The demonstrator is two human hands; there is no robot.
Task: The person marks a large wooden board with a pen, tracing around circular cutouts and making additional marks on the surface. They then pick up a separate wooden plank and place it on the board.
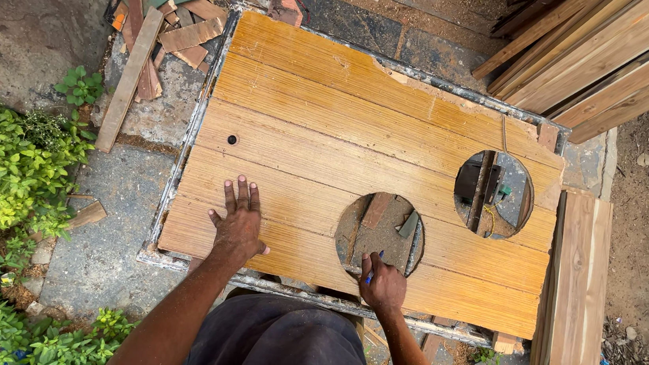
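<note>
While the left hand (238, 226) lies flat with fingers spread on the near left part of the wooden panel (330, 127), seemingly pressing it down so that it does not shift, the right hand (383, 283) is closed around a blue pen (371, 271) at the near rim of the nearer round hole (380, 234), tip against the edge as if tracing it. Both hands are well apart. A second round hole (493, 194) sits farther right. This panel rests on a metal frame (185, 145) over paving, which serves as a low worktop. Scrap wood offcuts (162, 16) lie at far left, planks (599, 50) are stacked at far right, and a narrow board (574, 294) stands just beside the panel's right edge
</note>
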